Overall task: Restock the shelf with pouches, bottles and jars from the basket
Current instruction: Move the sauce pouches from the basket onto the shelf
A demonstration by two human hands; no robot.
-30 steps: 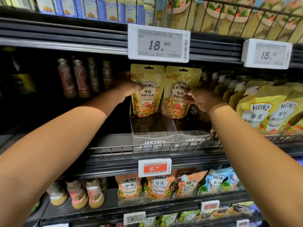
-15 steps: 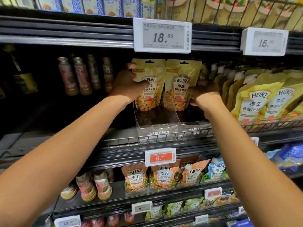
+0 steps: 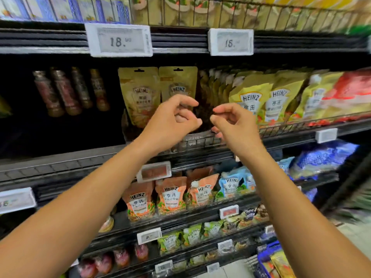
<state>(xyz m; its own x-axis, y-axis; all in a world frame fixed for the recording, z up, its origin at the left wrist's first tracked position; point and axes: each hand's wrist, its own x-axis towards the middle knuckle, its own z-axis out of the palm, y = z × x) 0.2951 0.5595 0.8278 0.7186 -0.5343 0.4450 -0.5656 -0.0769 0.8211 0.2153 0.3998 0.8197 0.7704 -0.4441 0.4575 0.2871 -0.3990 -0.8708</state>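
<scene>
Gold flat Heinz pouch (image 3: 177,80) is half hidden by left hand (image 3: 173,123), loosely curled and empty like right hand (image 3: 234,125); blue plastic basket (image 3: 268,252) is cropped at the corner.

Hiding half a gold pouch (image 3: 177,81) behind the left hand (image 3: 170,125); blurring small print on the price tag (image 3: 119,40) above it; cropping the basket (image 3: 268,250) below the right hand (image 3: 234,125).

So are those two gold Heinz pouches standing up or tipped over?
Upright: both gold pouches stand side by side, hang holes at top, labels facing out.
</scene>
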